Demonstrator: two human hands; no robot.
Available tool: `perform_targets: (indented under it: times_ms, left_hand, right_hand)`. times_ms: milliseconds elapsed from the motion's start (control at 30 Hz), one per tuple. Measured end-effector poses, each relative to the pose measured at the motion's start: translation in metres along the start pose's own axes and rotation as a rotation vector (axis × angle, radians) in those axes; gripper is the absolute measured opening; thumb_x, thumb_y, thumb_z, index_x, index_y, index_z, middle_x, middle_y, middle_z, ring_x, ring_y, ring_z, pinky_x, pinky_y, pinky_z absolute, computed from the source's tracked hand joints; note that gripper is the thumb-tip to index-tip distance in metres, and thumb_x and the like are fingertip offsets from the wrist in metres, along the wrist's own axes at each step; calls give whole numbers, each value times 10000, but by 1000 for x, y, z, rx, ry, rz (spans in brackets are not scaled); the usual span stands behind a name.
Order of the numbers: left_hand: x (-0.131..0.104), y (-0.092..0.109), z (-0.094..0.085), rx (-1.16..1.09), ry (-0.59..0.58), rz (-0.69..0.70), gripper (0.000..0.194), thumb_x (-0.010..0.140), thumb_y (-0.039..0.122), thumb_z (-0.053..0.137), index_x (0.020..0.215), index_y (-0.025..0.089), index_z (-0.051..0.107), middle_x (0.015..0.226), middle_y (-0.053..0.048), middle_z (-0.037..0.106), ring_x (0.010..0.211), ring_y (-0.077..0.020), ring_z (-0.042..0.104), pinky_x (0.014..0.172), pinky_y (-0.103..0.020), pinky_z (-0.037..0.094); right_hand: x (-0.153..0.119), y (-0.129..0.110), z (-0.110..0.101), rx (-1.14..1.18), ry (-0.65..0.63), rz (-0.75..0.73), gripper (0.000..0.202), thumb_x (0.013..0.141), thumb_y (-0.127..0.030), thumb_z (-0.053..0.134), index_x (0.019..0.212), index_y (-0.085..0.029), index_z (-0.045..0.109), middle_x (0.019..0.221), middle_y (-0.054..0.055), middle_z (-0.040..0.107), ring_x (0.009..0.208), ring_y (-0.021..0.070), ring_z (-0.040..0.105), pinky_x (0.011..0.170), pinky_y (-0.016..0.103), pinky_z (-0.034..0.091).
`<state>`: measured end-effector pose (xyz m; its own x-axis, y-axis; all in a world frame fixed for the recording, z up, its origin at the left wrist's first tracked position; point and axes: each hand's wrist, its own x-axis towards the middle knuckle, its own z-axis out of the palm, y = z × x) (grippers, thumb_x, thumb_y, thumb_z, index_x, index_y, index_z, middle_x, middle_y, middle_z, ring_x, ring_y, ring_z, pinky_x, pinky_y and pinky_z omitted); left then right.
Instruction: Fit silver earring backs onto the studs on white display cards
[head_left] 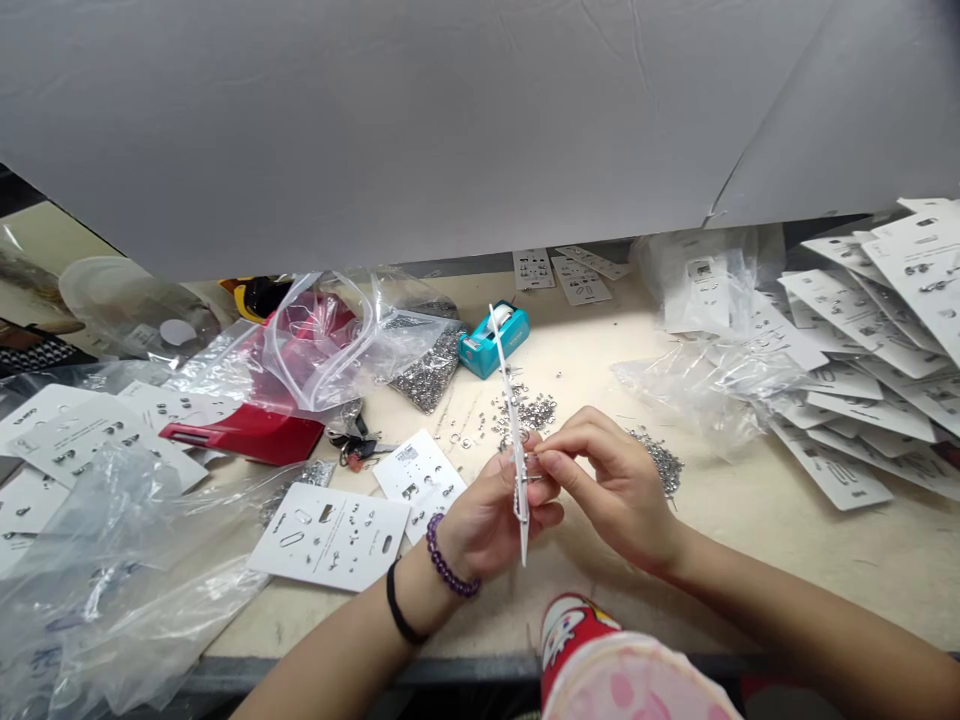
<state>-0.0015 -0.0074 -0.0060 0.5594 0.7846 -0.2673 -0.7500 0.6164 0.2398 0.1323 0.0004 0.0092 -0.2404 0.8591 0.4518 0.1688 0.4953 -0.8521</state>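
White card in two-handed work, as I view it remotely through the head camera. The white card (513, 420) stands almost edge-on above the middle of the bench (765, 515), clear of its surface. The left hand (484, 520) grips its lower part, thumb on one face and fingers on the other. The right hand (619, 490) has thumb and forefinger drawn together at the card's right face, touching the left fingertips; whether they pinch a small piece, I cannot tell.

Handling: I judge the card light and fairly stiff, smooth enough to slide under a loose grip and liable to crease if bent. Small metal fittings show near the fingers. I would hold it by its margins, supporting the face behind any spot being pressed, since thin metal parts could bend or drop.

Edges and room: the card's upper end rises just beside the blue tape dispenser (495, 340), with a scatter of metal pieces (534, 410) behind it. A second heap (664, 460) lies close beside the right hand. A red cup (562, 640) stands below the hands by the bench's front edge, limiting downward travel. Printed cards (330, 535) crowd the left forearm, and a white panel (450, 130) spans the far side. I judge the widest room to lie rightward, short of the card stack (885, 370).
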Motion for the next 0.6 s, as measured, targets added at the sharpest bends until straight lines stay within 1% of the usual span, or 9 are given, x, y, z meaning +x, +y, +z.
perform_targets:
  times_ms: [200,433,533,600]
  left_hand:
    - [-1,0,-1,-30,-32,3,176,678,170,691,814,143,583,629,43,507,507,-26,491,480,-138,380]
    - [-2,0,-1,-33,8,-13,242,653,159,708,837,150,552,630,48,502,506,-26,483,482,-135,364]
    - [-2,-2,0,-13,27,6,231,660,141,698,833,152,545,615,46,509,503,-27,485,483,-134,364]
    - [-1,-2,0,10,51,25,256,637,136,714,825,153,541,595,48,503,496,-26,478,477,-130,360]
  right_hand:
    - [0,1,0,4,7,16,103,813,-135,550,810,-211,619,741,-11,587,717,98,545,650,244,462]
    - [0,1,0,-20,-2,-16,85,810,-152,554,814,-205,620,739,-5,588,697,105,548,634,256,466]
    - [0,2,0,-54,9,-46,100,798,-129,562,828,-203,621,746,1,584,690,108,548,624,259,470]
    - [-1,2,0,-83,23,-73,113,786,-110,569,836,-196,623,757,8,585,679,105,547,608,254,470]
